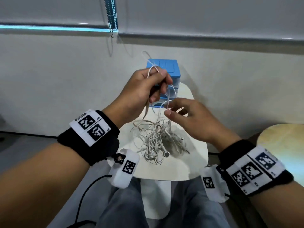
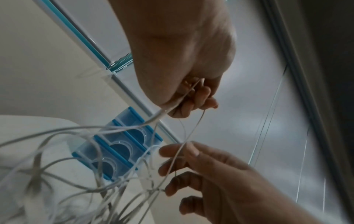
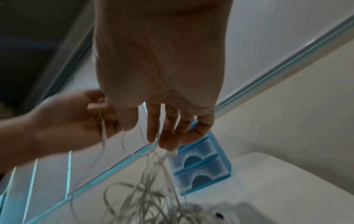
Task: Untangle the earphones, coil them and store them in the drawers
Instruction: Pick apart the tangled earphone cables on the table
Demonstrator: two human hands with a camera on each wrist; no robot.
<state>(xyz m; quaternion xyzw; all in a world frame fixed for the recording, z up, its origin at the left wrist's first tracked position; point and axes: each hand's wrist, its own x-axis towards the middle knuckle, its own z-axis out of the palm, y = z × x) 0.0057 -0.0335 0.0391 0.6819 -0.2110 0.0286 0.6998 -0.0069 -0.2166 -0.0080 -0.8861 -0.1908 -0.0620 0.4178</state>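
Note:
A tangle of white earphones lies on the small white table, with an earbud and a jack plug at its near edge. My left hand is raised above the tangle, fingers curled round several cable strands that loop over its top. Just below and to the right, my right hand pinches a thin strand between thumb and forefinger; in the right wrist view strands run down from its fingertips to the tangle. The blue drawer unit stands at the table's far edge, its drawers closed.
The table stands close to a light wall under window blinds with a bead chain. A round wooden stool top is at the right. My knees are under the table's near edge. A black cable runs from my left wrist.

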